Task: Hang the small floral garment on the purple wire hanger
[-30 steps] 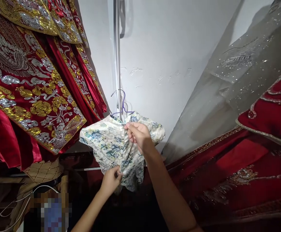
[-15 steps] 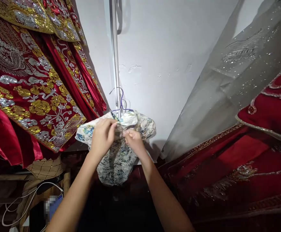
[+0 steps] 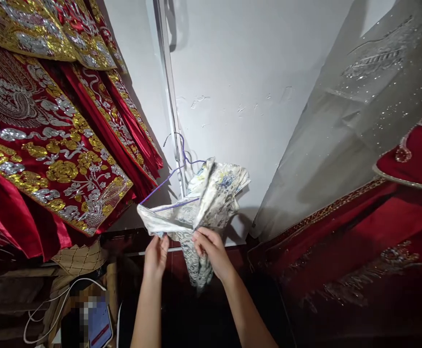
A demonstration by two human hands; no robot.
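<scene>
A small white garment with a blue flower print [image 3: 211, 198] hangs on a purple wire hanger [image 3: 160, 186] hooked by a metal pole [image 3: 169, 111] against the white wall. The garment has slid toward the hanger's right side, so the left arm of the hanger is bare. My left hand [image 3: 156, 253] pinches the garment's lower left edge. My right hand [image 3: 211, 249] grips the bunched cloth just below the middle. Both hands are closed on the fabric.
Red robes with gold and silver embroidery [image 3: 44, 135] hang at the left. A sheer grey sequinned cloth [image 3: 341, 135] and more red embroidered fabric [image 3: 359, 241] fill the right. White cables [image 3: 47, 304] and a phone [image 3: 98, 324] lie at the lower left.
Both hands dropped from the collar to the garment's lower part. The garment slipped off the hanger's left arm and bunched to the right.
</scene>
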